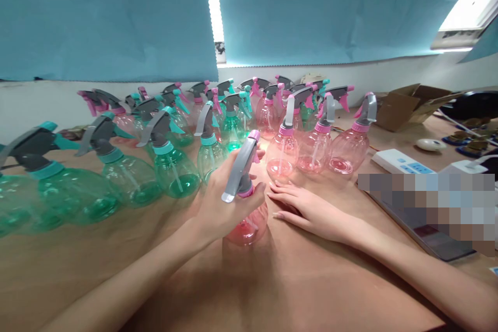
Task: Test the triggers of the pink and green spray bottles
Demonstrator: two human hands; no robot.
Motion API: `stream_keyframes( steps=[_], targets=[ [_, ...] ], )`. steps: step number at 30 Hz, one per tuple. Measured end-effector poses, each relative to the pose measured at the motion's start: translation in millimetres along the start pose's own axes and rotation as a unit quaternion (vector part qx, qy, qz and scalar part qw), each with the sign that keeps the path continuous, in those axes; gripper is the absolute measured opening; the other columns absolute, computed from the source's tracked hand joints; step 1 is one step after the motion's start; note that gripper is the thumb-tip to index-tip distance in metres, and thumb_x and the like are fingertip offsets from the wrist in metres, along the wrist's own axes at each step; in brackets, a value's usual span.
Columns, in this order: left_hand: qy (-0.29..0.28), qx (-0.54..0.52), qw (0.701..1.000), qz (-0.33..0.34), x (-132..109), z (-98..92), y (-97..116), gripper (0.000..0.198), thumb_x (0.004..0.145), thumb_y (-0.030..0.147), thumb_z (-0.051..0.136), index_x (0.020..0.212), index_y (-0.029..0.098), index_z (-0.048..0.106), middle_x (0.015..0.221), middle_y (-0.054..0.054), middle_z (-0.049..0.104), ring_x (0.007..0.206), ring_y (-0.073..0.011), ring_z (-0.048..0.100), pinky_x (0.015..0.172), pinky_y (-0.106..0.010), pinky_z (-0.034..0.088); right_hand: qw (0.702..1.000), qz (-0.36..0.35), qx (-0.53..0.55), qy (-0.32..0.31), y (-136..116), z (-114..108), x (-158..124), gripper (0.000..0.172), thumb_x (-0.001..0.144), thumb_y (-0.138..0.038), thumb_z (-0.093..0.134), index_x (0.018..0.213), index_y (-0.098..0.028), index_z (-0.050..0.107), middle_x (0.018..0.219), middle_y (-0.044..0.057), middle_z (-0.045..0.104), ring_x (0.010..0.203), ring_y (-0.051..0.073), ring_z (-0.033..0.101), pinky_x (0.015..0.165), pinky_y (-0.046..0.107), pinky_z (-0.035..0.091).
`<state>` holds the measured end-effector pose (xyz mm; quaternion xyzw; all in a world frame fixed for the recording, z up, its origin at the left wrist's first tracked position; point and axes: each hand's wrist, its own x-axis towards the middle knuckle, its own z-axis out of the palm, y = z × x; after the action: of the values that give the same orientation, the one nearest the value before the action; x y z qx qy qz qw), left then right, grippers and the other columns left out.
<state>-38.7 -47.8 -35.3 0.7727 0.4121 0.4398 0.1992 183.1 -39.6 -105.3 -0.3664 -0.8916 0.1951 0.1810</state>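
Note:
My left hand (221, 194) is wrapped round the neck of a pink spray bottle (248, 231) with a grey and pink trigger head, upright on the table in front of me. Just to its right, my right hand (307, 206) lies flat, palm down, fingers stretched out toward that bottle and holding nothing. Beyond the right hand stands a clear pink spray bottle (282, 154), with two more pink ones beside it. Left of my left hand is a green spray bottle (177, 168) with a turquoise collar, in a row of similar green bottles.
Several more pink and green bottles crowd the back of the brown table (187, 290). At right are an open cardboard box (404, 106), a white mouse (430, 144), a white power strip (400, 161) and a dark flat device (431, 238), partly blurred out. Blue curtains (330, 10) hang behind.

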Motion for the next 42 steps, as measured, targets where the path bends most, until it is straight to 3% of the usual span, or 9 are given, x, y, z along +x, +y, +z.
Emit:
stream_keyframes(
  steps=[5,16,22,32,37,42],
  targets=[
    [-0.025,-0.021,0.999,-0.002,0.1,-5.1,0.2,0.025,0.085,0.029,0.054,0.11,0.024,0.055,0.069,0.004,0.055,0.058,-0.0147,0.056,0.063,-0.031,0.049,1.0,0.003,0.001,-0.002,2.1,1.2,-0.3,0.052,0.099,-0.049,0.047,0.142,-0.02,0.053,0.145,0.013,0.054,0.138,0.029,0.045,0.114,0.049,0.037],
    [-0.007,-0.015,1.0,-0.009,1.1,-2.9,2.4,0.02,0.08,0.027,0.056,0.099,0.023,0.054,0.078,0.002,0.06,0.06,-0.0134,0.054,0.059,-0.028,0.043,1.0,0.009,0.0,-0.02,-1.0,-1.9,0.1,0.05,0.1,-0.047,0.048,0.142,-0.02,0.052,0.146,0.014,0.053,0.138,0.029,0.044,0.113,0.049,0.036],
    [0.001,0.005,1.0,-0.013,-1.0,-2.2,-1.0,0.029,0.081,0.025,0.058,0.11,0.026,0.058,0.076,0.003,0.059,0.062,-0.0139,0.056,0.06,-0.027,0.046,1.0,0.004,0.006,-0.011,0.3,-0.6,-0.1,0.048,0.099,-0.045,0.049,0.142,-0.022,0.052,0.145,0.012,0.054,0.139,0.029,0.044,0.113,0.049,0.036],
    [0.003,-0.013,0.999,-0.031,-3.4,-1.5,-5.9,0.02,0.08,0.023,0.062,0.099,0.024,0.056,0.076,0.002,0.059,0.064,-0.0138,0.056,0.061,-0.027,0.048,1.0,0.006,-0.006,-0.016,1.5,1.5,0.0,0.05,0.1,-0.046,0.048,0.142,-0.02,0.052,0.146,0.014,0.053,0.139,0.029,0.043,0.114,0.048,0.036],
    [0.003,-0.048,0.999,-0.025,-2.6,-0.8,-1.0,0.038,0.08,0.018,0.059,0.116,0.028,0.051,0.089,0.0,0.061,0.07,-0.0146,0.059,0.065,-0.028,0.05,1.0,0.007,-0.004,-0.02,1.0,0.8,0.0,0.049,0.1,-0.046,0.048,0.143,-0.022,0.051,0.146,0.013,0.053,0.139,0.029,0.043,0.113,0.049,0.036],
    [0.002,-0.067,0.997,-0.028,-1.0,-0.8,2.1,0.039,0.079,0.017,0.06,0.116,0.026,0.051,0.076,0.003,0.055,0.061,-0.0118,0.049,0.058,-0.025,0.047,0.999,0.008,-0.013,-0.03,1.6,1.0,0.0,0.05,0.101,-0.047,0.046,0.143,-0.02,0.051,0.146,0.014,0.052,0.14,0.028,0.042,0.114,0.048,0.035]
  ],
)
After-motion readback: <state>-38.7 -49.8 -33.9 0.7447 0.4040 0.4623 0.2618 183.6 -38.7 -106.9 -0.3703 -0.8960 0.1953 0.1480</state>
